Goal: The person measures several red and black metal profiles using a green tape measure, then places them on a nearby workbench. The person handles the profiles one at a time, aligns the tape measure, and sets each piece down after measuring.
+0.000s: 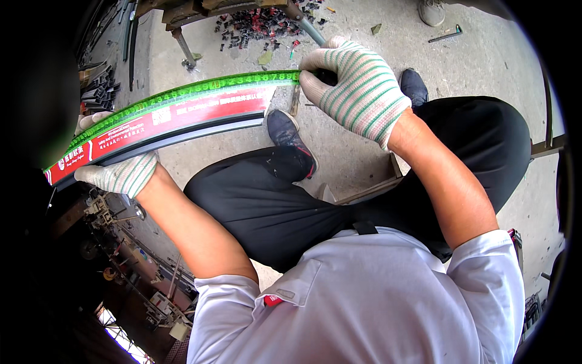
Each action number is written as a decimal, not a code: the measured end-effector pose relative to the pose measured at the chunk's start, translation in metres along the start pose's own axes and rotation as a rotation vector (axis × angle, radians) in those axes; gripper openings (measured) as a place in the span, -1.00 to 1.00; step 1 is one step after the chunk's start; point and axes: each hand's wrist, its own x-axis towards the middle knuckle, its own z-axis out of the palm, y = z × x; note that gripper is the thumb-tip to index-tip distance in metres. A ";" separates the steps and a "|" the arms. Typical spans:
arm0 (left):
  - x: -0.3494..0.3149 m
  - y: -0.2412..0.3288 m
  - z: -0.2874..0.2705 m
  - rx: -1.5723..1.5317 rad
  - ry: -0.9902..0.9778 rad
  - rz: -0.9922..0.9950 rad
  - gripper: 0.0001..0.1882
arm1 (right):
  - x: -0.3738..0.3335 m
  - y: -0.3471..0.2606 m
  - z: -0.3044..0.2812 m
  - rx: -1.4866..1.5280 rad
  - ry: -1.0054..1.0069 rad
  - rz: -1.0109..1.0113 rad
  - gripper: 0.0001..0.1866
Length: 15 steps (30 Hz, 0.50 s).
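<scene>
My left hand (126, 174), in a white glove with green stripes, is wrapped around the left part of a long metal profile (212, 128). Its thumb side shows below, and gloved fingertips appear over the far edge. Red printed film (136, 127) covers the profile's upper face, with a dark edge along the near side. A bright green tape measure (182, 92) lies stretched along the far edge of the profile. Beyond the profile's right end, my right hand (357, 88), gloved alike, is closed on the tape measure's dark body, mostly hidden by the fingers.
Black and red scraps (264, 27) lie heaped on the concrete floor by a metal-legged stand (182, 45). Cut profiles (100, 91) are stacked at far left. A small metal tool (445, 36) and another person's shoe (431, 12) are at the far right.
</scene>
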 end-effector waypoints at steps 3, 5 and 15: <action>-0.001 -0.002 0.003 -0.028 -0.019 0.006 -0.08 | 0.000 0.001 0.000 0.010 -0.008 0.008 -0.82; -0.002 -0.003 0.003 -0.025 -0.029 0.013 -0.10 | 0.000 0.002 0.001 0.017 -0.011 0.005 -0.81; -0.007 -0.005 0.006 -0.003 -0.005 0.020 -0.08 | 0.001 0.001 -0.001 0.014 -0.022 0.011 -0.80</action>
